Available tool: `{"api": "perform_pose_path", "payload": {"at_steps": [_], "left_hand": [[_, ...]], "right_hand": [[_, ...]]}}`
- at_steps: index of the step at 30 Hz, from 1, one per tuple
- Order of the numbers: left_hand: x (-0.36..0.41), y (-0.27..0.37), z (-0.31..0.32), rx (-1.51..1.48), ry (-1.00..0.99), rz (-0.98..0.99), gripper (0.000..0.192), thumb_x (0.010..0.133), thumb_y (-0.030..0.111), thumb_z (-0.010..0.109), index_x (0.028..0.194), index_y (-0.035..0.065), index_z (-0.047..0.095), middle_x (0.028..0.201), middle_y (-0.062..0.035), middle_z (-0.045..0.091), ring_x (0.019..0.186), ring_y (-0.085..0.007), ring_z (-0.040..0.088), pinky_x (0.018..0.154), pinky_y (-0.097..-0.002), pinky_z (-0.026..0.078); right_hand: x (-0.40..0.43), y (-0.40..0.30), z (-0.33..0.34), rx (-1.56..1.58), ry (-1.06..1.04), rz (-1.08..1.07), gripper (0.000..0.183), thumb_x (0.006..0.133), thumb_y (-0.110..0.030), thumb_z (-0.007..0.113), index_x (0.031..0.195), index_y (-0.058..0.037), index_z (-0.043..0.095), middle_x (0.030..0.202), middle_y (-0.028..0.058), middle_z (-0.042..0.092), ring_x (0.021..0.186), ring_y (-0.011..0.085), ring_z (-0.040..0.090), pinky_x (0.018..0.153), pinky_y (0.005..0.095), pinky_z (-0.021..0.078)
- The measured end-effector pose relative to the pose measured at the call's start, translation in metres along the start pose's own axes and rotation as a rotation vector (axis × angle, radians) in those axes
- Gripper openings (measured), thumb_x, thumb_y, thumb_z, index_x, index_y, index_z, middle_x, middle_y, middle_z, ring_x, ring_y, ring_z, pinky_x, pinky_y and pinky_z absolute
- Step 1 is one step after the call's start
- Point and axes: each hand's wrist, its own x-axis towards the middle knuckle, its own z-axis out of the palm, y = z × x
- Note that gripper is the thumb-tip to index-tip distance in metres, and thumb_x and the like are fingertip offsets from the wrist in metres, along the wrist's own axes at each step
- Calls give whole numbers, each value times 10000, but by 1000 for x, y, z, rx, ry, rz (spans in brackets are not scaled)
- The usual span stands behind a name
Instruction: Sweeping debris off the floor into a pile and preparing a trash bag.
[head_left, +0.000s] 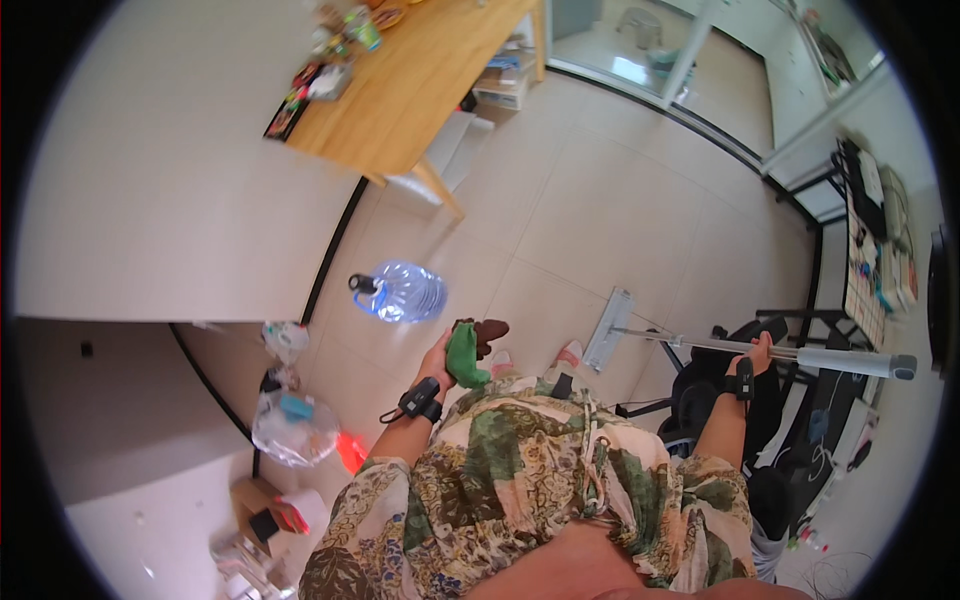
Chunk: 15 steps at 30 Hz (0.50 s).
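Note:
My left hand (441, 358) holds a soft green and brown cloth item (466, 355), perhaps a plush toy; its exact kind cannot be told. The fingers are partly hidden behind it. On the other side, my right hand (759, 354) grips the metal pole of a flat mop (697, 343), below its white and grey handle end. The mop's flat rectangular head (608, 330) rests on the tiled floor in front of my feet. A large clear blue water bottle (409, 292) with a black top lies on the floor ahead of my left hand.
A wooden table (405, 90) bearing packets stands ahead on the left. Plastic bags (296, 427) and a cardboard box (251, 502) are on the left floor. An office chair (694, 390) and a desk (832, 420) stand at right, near a rack (862, 277). Sliding glass doors (622, 45) are ahead.

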Motion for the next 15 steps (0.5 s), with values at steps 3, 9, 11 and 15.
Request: {"api": "perform_pose_path", "payload": {"at_steps": [3,9,11,15], "left_hand": [[-1,0,-4,-72,-40,-44,434,907,379,386,1117,30,532,1010,-155,595,905,-328,565,763,-465,467],[-4,14,-28,-99,43,20,439,911,364,375,1117,3,517,1006,-159,601,896,-330,585,799,-429,473],[1,19,-60,-151,96,40,431,886,350,413,1145,20,509,1064,-162,581,953,-364,559,872,-468,432],[7,38,-43,-111,142,31,377,868,284,446,1117,13,526,1024,-160,596,917,-342,578,869,-434,449]], "right_hand": [[-11,0,1,-30,-107,50,148,772,-124,595,879,-26,624,762,24,538,695,133,469,639,265,402],[-44,-69,29,44,-367,121,275,785,-110,588,1042,-19,551,799,19,525,745,107,478,721,229,372],[-74,-105,49,87,-504,-91,275,802,-117,586,1044,5,540,687,9,512,631,81,476,643,211,378],[-95,-121,70,108,-501,-141,264,811,-91,569,1045,23,523,661,7,492,603,81,450,649,230,400]]}}
